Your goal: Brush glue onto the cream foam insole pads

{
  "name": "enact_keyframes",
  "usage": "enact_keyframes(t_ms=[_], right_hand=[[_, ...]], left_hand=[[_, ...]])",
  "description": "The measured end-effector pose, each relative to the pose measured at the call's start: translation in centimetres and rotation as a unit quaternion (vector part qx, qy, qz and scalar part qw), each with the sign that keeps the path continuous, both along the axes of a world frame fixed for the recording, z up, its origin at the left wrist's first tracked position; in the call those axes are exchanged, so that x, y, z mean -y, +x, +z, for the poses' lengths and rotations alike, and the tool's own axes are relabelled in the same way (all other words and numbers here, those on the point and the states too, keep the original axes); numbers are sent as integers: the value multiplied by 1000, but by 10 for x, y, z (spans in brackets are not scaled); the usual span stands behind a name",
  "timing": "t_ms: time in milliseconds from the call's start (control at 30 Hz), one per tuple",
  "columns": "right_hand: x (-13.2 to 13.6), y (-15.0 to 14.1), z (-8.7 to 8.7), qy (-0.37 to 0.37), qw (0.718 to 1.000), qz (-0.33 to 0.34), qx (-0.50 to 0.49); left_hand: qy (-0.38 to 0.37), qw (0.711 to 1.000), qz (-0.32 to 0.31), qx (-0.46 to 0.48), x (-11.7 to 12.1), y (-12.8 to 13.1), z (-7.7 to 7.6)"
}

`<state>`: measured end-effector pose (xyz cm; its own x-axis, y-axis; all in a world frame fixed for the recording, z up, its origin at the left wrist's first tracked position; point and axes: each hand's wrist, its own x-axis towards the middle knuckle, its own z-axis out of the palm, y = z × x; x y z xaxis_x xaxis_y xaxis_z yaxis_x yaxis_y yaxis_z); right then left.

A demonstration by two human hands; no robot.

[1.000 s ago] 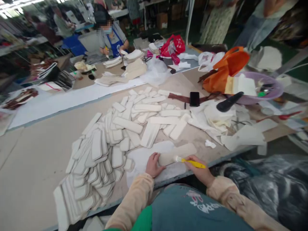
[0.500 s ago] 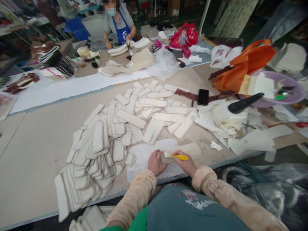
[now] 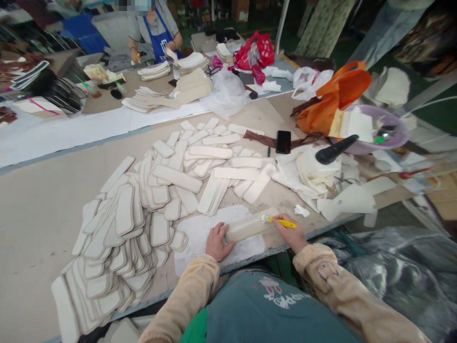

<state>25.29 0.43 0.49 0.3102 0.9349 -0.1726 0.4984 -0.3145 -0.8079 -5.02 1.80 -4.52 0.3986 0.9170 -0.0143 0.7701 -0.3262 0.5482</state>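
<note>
A yellow-handled brush (image 3: pixel 286 223) is gripped in my right hand (image 3: pixel 292 234), its pale bristles touching a long beige strip (image 3: pixel 246 228) toward the strip's right end. The strip has rounded ends and lies flat, with a wet-looking surface. My left hand (image 3: pixel 217 242) presses on the strip's left end, thumb and fingers apart. Under the strip is a whitish sheet (image 3: pixel 189 237) near the table's front edge. Beyond my left hand spreads a big heap of similar pale strips (image 3: pixel 124 209), piled over one another.
On the right stand a white container with a black handle (image 3: pixel 335 150), a phone (image 3: pixel 283 142), a purple basin (image 3: pixel 402 128) and an orange bag (image 3: pixel 342 90). A crumpled tissue (image 3: pixel 302 210) lies near my right hand. Across the table a person in a blue apron (image 3: pixel 159 40) handles stacked pieces.
My right hand has moved the brush rightward along the strip, away from my left hand. My left hand stays at the strip's left end. The whole view has shifted somewhat.
</note>
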Motion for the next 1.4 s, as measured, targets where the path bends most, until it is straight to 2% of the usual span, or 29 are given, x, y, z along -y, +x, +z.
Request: enact_keyframes(t_ms=[100,200,300,433,500,567,667,767,867,933,1000,1100,1233,1300,1400], right_hand=[[1,22,5,1,997,-9,73],[4,22,15,27,995,3,91],[9,-5,23,56,997,48,25],[13,-60,24,33,984,143,-99],[12,-79,21,15,977,177,-120],[10,-85,16,1,974,192,-121],[8,-71,7,-9,978,179,-103],[9,-37,2,-11,990,127,-67],[11,0,4,-4,998,69,3],[11,19,8,10,995,59,76],[10,28,13,55,983,80,157],[7,20,20,131,942,140,277],[4,-16,21,96,883,209,410],[3,-37,21,75,868,246,426],[4,-66,24,86,868,320,370]], left_hand=[[0,1000,1,-1,0,0,0],[-1,1000,-1,-2,-1,0,0],[-4,1000,-8,-3,-2,-1,-1],[-10,1000,-6,-3,-1,-1,2],[-7,1000,-5,-3,-1,0,3],[-7,1000,-5,-5,0,1,4],[-13,1000,-6,-14,0,2,5],[-17,1000,-5,-17,0,1,5],[-14,1000,-5,-13,1,1,3],[-7,1000,-5,-12,1,0,1],[1,1000,-6,-15,1,0,0],[10,1000,-10,-20,0,0,0],[18,1000,-12,-14,1,-1,0],[17,1000,-12,-8,1,-1,-1],[12,1000,-11,3,0,-1,-2]])
